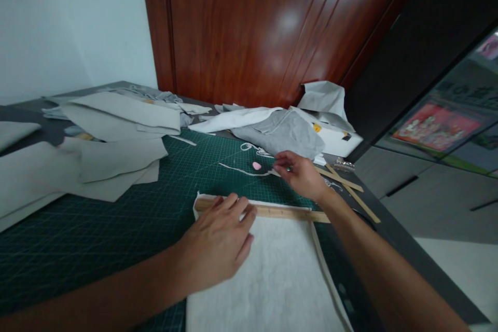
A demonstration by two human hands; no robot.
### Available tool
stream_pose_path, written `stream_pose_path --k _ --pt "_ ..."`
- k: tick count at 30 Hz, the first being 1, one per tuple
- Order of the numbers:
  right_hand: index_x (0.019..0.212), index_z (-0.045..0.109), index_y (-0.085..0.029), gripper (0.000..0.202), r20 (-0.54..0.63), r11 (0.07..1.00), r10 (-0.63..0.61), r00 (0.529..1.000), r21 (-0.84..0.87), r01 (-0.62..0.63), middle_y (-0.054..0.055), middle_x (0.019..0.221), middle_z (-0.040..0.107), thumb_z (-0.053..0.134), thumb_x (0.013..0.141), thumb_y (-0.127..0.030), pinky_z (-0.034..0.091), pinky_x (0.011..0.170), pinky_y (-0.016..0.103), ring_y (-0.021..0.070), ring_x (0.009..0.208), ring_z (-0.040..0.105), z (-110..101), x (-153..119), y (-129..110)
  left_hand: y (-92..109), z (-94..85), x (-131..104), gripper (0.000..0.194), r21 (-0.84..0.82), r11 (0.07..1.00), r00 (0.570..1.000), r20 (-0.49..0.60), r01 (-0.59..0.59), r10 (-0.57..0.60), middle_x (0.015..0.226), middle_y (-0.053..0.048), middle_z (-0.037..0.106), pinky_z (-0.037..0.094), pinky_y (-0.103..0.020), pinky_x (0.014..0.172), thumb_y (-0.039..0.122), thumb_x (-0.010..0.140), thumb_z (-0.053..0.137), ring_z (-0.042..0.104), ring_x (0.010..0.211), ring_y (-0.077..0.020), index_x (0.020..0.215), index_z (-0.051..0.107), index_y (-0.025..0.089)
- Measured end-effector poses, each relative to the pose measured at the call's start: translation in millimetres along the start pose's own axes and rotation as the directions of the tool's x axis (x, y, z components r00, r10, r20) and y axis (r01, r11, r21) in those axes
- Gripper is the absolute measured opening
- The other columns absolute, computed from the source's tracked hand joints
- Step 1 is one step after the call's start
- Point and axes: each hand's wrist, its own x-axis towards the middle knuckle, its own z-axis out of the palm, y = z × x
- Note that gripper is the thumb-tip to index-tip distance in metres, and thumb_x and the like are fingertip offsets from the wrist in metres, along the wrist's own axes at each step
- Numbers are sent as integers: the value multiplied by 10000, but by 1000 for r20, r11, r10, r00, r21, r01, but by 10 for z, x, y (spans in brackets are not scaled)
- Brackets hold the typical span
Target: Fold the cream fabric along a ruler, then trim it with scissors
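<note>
My left hand (220, 238) lies with its fingers stretched over a wooden ruler (280, 212), pressing it against a piece of off-white cloth (286, 275). The ruler lies across the cloth close to its far edge, and its right end sticks out past the side. Beyond the cloth, my right hand (299, 171) hovers over the green cutting mat (194, 166) with fingers drawn together. A thin white thread (245, 171) runs up to those fingertips; whether they grip it is unclear. A small pink piece (257, 166), perhaps chalk, sits on the mat beside the thread.
Cut pale fabric pieces (116, 163) spread over the left side. Grey cloth (284, 132) and a white box (342, 142) stand at the back, before a brown wooden panel (249, 26). Crossed wooden strips (354, 192) lie at the right, near the dark table edge.
</note>
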Motion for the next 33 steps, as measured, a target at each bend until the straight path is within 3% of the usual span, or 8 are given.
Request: stream_pose_path --k 6,10,13,15,18,22,26,33 --pt "881 723 -204 110 -8 977 124 992 -173 -123 57 781 783 644 923 -268 512 628 316 226 689 712 -415 -428 27 -251 -97 123 206 41 999 999 34 30 -31 1093 -98 666 503 -438 894 167 1029 517 615 1072 -285 1025 723 159" --pt "617 654 -222 380 56 933 257 965 -275 -232 5 512 615 623 962 -379 341 473 304 183 479 552 -653 -918 21 -357 -104 170 203 122 989 996 25 -88 86 1013 -88 693 490 -404 886 194 1039 540 631 996 -257 964 726 163" --pt "531 618 -224 530 174 919 327 929 -290 -269 -5 464 577 632 982 -502 282 436 297 156 427 498 -651 -1256 -64 -387 -75 186 205 208 962 983 -4 -178 183 958 -85 697 482 -389 877 177 1026 543 631 947 -241 932 725 159" --pt "553 635 -219 501 239 919 344 908 -281 -275 -7 484 606 703 943 -526 273 431 291 147 430 504 -566 -1426 -151 -393 -54 196 191 254 945 976 -23 -205 218 932 -84 696 480 -388 861 173 1015 556 631 932 -243 927 724 157" --pt "611 650 -212 342 258 920 351 900 -272 -281 8 550 668 768 888 -374 305 447 282 160 484 569 -412 -1568 -265 -382 -44 213 188 298 932 975 -23 -206 223 941 -88 702 480 -391 843 167 1017 549 639 941 -249 938 719 153" --pt "671 669 -201 171 246 933 319 915 -252 -258 9 617 694 683 836 -157 349 496 272 162 544 608 -346 -1584 -287 -335 -71 223 198 323 933 984 -23 -157 174 964 -105 714 483 -412 831 139 1011 523 646 944 -264 922 700 148" --pt "687 645 -203 152 204 946 271 941 -238 -221 1 611 654 633 828 -146 341 500 279 166 540 577 -418 -1448 -253 -308 -94 212 194 302 952 996 -55 -57 77 983 -123 718 496 -422 857 140 1005 505 649 967 -280 931 684 146" --pt "801 616 -211 105 129 982 79 988 -180 -55 -27 644 623 580 886 -160 384 542 259 154 569 534 -453 -764 -418 -495 -167 238 290 274 955 990 -111 117 -89 980 -152 696 506 -412 891 157 1036 388 654 987 -295 949 664 140"
